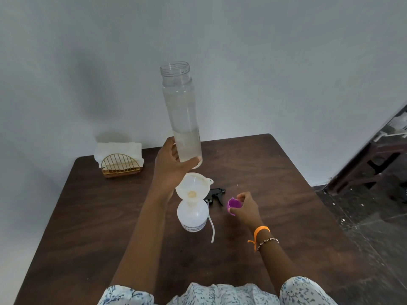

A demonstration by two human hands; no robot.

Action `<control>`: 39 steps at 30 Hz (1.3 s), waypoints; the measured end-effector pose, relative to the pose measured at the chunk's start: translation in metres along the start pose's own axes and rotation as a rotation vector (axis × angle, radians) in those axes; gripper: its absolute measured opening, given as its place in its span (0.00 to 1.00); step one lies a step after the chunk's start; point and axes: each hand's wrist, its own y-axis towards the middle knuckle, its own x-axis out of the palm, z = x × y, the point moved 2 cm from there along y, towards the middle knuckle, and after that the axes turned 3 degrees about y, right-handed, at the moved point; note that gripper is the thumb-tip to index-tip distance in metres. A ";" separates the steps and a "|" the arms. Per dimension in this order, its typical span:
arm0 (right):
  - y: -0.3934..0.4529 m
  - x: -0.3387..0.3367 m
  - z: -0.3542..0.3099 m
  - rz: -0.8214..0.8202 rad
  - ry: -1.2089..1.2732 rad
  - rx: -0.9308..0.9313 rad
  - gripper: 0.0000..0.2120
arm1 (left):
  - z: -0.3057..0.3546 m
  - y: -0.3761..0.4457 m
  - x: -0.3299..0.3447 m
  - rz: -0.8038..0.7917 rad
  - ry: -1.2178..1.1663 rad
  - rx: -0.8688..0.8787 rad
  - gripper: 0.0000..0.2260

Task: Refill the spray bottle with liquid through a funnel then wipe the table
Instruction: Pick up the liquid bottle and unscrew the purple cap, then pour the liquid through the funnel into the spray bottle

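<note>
My left hand (170,164) grips the bottom of a tall clear bottle (181,111), held upright and uncapped above the table, with liquid in its lower part. Below it a white spray bottle (193,214) stands on the dark wooden table (88,216) with a white funnel (192,187) seated in its neck. The black trigger sprayer head (214,194) lies just behind it, its white dip tube (211,227) trailing toward me. My right hand (245,208) holds a purple cap (233,205) just above the table, right of the spray bottle.
A gold wire holder (121,166) with white napkins (119,149) stands at the table's back left corner, against the wall. Dark wooden furniture (374,168) stands on the floor to the right.
</note>
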 end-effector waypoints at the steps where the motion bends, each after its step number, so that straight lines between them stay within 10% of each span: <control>1: -0.001 0.002 0.005 0.011 -0.025 -0.011 0.24 | -0.001 0.000 0.000 0.000 0.002 -0.004 0.27; 16: 0.000 0.003 0.020 0.068 -0.112 -0.067 0.22 | 0.000 -0.002 0.001 -0.020 0.004 -0.020 0.27; 27: -0.028 -0.040 -0.144 0.066 0.379 -0.400 0.09 | 0.003 -0.002 0.002 -0.044 -0.002 0.013 0.24; 39: -0.066 -0.040 -0.256 -0.070 0.522 -0.740 0.26 | 0.002 0.000 0.002 -0.028 0.078 0.079 0.23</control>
